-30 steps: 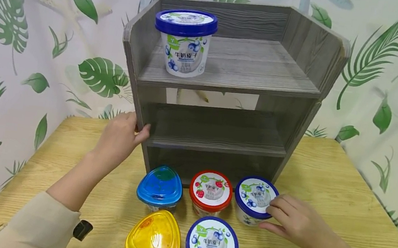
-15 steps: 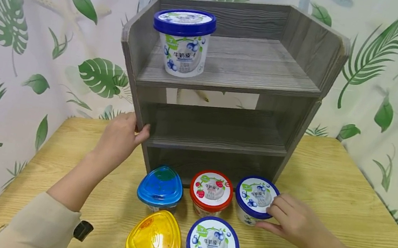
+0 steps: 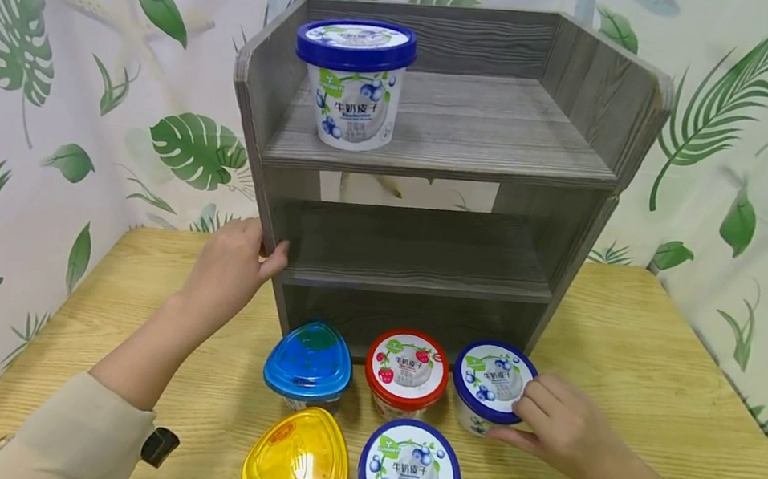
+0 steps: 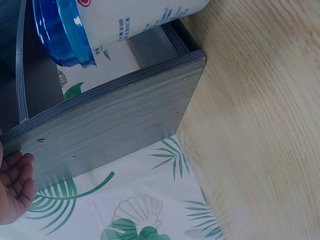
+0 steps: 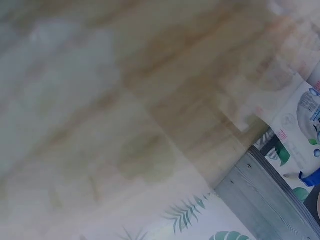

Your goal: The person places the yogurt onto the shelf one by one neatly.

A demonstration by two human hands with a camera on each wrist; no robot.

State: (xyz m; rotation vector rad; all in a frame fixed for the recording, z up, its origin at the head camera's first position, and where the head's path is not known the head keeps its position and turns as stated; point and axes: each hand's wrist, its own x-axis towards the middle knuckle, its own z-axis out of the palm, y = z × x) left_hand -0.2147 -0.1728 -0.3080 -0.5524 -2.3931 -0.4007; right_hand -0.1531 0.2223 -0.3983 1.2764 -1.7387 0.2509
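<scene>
My left hand [image 3: 230, 261] grips the left side panel of a grey wooden shelf unit [image 3: 437, 170], thumb over its front edge. In the left wrist view its curled fingers [image 4: 20, 175] lie against the panel's outer face. My right hand [image 3: 566, 427] holds a blueberry ice cream tub [image 3: 493, 379] at the right end of the back row, fingers at the blue lid and thumb low on the side. Left of that tub stands a red-lidded strawberry tub [image 3: 407, 368]. Another blueberry tub [image 3: 410, 473] stands in front, and a further blueberry tub [image 3: 353, 86] is on the top shelf, at its left.
A tub with a clear blue, rounded triangular lid [image 3: 309, 363] stands left of the strawberry one. In front of it is a yellow-lidded tub [image 3: 298, 463]. All these stand on a wood-grain table [image 3: 644, 363]. Leaf-patterned cloth [image 3: 751, 158] hangs behind and at both sides.
My right thumb has slid slightly left along the front of the blueberry tub. The left hand and the tubs have stayed in place.
</scene>
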